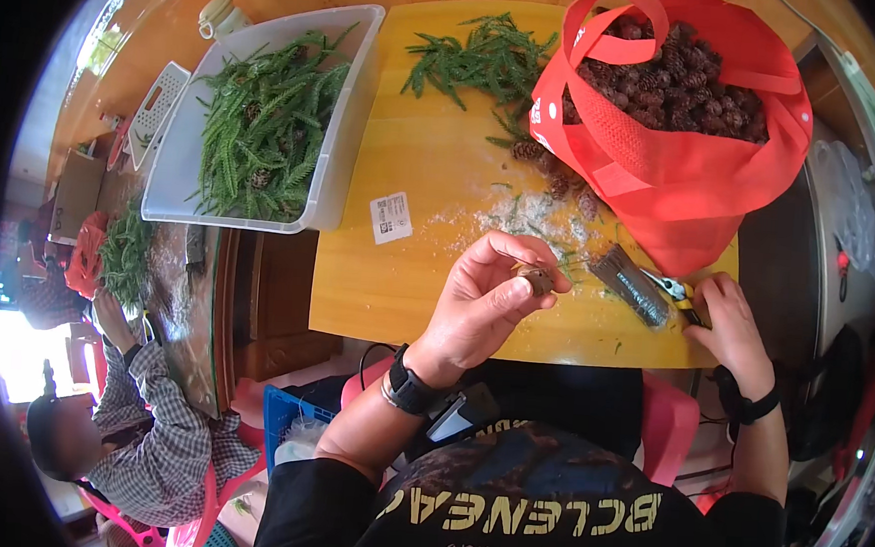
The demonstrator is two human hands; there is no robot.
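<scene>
Pine cone (534, 276) pinched between thumb and fingertips of the raised left hand (483, 301); right hand (730, 327) closes on the cutters (675, 291) beside the wire bundle (629, 282) — best gripped firmly, base exposed.

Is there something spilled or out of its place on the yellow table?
Yes. Pale powdery crumbs lie scattered on the yellow table beside the red bag, and a few pine cones lie loose outside it. A small paper label lies askew near the clear bin.
</scene>
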